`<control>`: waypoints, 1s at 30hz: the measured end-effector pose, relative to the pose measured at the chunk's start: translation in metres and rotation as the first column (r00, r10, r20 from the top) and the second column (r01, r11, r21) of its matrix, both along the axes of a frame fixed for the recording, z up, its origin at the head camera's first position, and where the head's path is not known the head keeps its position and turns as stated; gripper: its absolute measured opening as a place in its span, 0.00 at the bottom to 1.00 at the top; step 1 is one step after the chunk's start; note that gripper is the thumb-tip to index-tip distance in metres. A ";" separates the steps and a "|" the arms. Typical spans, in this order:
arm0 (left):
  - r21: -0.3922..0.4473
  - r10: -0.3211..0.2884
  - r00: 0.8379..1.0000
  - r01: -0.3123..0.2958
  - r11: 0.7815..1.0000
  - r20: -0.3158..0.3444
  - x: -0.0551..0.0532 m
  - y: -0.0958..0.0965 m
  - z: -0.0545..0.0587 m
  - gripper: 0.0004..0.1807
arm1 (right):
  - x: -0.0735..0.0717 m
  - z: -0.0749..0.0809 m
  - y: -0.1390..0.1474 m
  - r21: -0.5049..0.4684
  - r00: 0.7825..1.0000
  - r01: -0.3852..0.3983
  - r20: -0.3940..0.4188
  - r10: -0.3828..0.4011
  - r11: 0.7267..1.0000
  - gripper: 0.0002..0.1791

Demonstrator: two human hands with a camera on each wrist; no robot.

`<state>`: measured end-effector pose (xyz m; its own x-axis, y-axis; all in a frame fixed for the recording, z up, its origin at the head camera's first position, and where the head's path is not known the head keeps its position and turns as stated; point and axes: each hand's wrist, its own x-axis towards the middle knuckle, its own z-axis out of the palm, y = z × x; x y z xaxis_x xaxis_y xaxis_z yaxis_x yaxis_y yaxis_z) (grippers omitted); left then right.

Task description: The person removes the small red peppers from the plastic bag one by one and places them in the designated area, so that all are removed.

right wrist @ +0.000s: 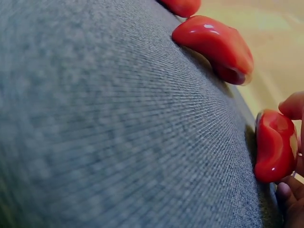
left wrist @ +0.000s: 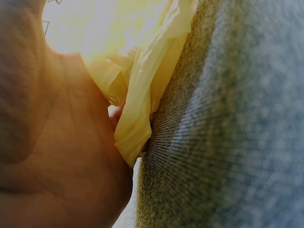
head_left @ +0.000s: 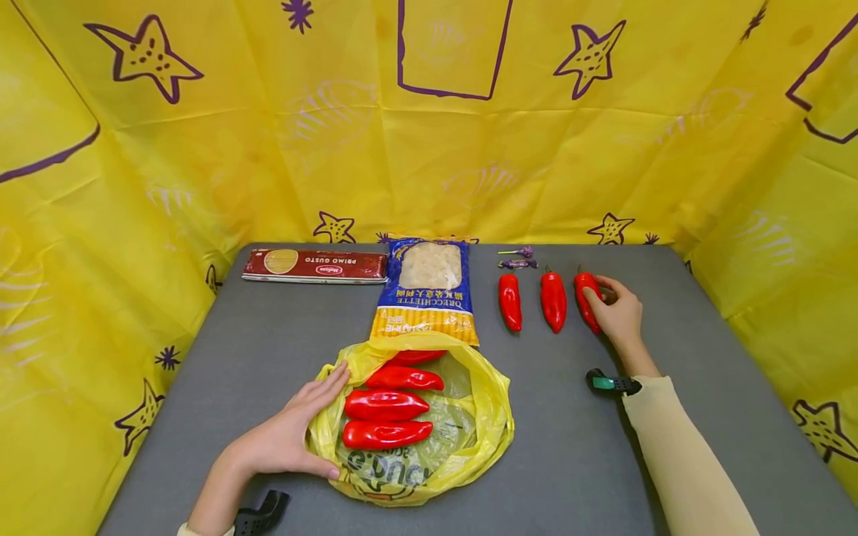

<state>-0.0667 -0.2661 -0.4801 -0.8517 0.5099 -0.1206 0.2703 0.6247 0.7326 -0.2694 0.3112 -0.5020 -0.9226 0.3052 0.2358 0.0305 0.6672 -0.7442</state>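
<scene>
On the grey table [head_left: 563, 461], the yellow bag [head_left: 492, 439] stands at the bottom centre of the frame, with its mouth open. It seems thin and soft, so it probably folds easily; the rim [head_left: 489, 372] is the place to hold. Inside, four peppers [head_left: 386, 406] are visible, the top one partly hidden. The left hand [head_left: 288, 432] touches the bag's left side, thumb and fingers spread apart. The right hand [head_left: 620, 311], at the right of the frame, pinches a red pepper [head_left: 585, 305]. It looks light, smooth and perhaps slippery; its middle should give the surest grip.
</scene>
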 end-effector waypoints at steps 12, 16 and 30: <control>0.006 0.004 1.000 -0.005 1.000 0.011 0.001 0.000 0.002 0.73 | 0.003 0.003 -0.002 -0.004 1.000 -0.014 0.020 0.014 1.000 0.28; 0.005 -0.003 1.000 0.003 1.000 -0.003 0.001 0.001 0.003 0.73 | 0.004 0.003 -0.003 -0.008 1.000 -0.019 0.018 0.019 1.000 0.28; 0.009 -0.003 1.000 0.003 1.000 -0.005 0.001 0.002 0.005 0.73 | 0.000 0.001 -0.002 -0.020 1.000 0.005 0.000 -0.005 1.000 0.27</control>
